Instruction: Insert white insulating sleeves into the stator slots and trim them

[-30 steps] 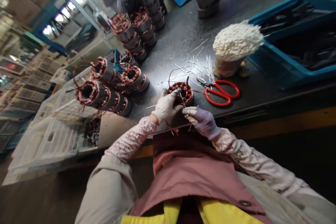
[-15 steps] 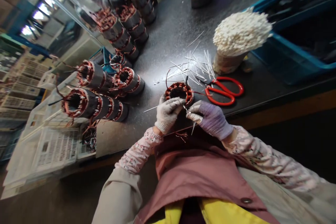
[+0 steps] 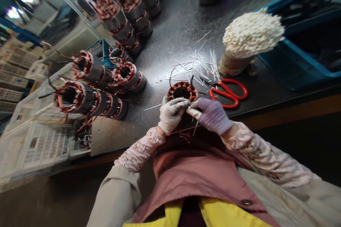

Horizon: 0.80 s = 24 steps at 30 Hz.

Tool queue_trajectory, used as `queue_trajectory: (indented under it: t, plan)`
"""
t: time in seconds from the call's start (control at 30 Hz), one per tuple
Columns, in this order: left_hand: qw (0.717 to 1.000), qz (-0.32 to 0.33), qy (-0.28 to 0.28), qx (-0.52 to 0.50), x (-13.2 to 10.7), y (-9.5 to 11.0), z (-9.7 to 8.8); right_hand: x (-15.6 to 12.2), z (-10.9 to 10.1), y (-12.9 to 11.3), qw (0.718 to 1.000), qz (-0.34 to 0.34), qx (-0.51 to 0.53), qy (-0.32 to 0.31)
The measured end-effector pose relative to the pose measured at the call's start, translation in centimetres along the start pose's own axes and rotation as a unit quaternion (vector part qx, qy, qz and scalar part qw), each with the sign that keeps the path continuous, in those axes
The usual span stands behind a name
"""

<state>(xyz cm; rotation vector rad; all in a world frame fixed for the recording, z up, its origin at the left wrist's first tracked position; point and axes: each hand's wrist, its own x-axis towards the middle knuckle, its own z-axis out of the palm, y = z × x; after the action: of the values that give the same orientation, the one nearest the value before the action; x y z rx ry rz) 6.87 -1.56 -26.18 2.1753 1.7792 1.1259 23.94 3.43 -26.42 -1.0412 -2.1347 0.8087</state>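
A motor stator (image 3: 182,91) with copper windings stands on the dark workbench (image 3: 173,39) right in front of me. My left hand (image 3: 172,112), in a white glove, has its fingers curled against the stator's near rim. My right hand (image 3: 210,114), in a purple glove, pinches a thin white sleeve at the same rim, fingertips touching those of the left hand. Copper wire ends hang below my hands at the bench edge.
Red-handled scissors (image 3: 227,92) lie right of the stator. Loose white sleeves (image 3: 198,65) are scattered behind it, beside a bundle of white sleeves (image 3: 250,37) standing upright. Stacks of wound stators (image 3: 98,85) lie left. A blue bin (image 3: 301,42) sits at the right.
My hands have drawn together at the stator's near rim. The view has shifted slightly; the stator and scissors stay in place.
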Motion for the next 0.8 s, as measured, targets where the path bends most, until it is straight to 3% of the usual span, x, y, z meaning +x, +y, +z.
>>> queue_trajectory:
  t: [0.1,0.27,0.47,0.6,0.7,0.8]
  plan:
    - [1.0,-0.009,-0.011,0.005,0.1,0.0,0.1,0.2,-0.1,0.2,0.999,0.019,-0.027,-0.015]
    - [1.0,-0.025,-0.014,0.001,0.2,0.3,0.2,-0.5,-1.3,-0.1,0.998,-0.049,0.034,-0.016]
    - [0.999,0.019,0.021,-0.028,0.1,-0.1,0.5,0.6,-0.7,0.0,0.999,0.026,-0.025,-0.022]
    - [0.999,0.024,0.029,-0.025,0.1,-0.1,0.5,0.5,-0.4,0.1,0.998,-0.015,-0.023,-0.061]
    - [0.998,0.026,0.043,-0.03,0.2,0.0,0.6,0.0,-2.6,-0.6,0.992,-0.08,-0.056,-0.083]
    - [0.998,0.025,0.04,-0.046,0.3,0.0,0.8,-1.1,-7.4,-1.7,0.988,-0.132,-0.068,-0.046]
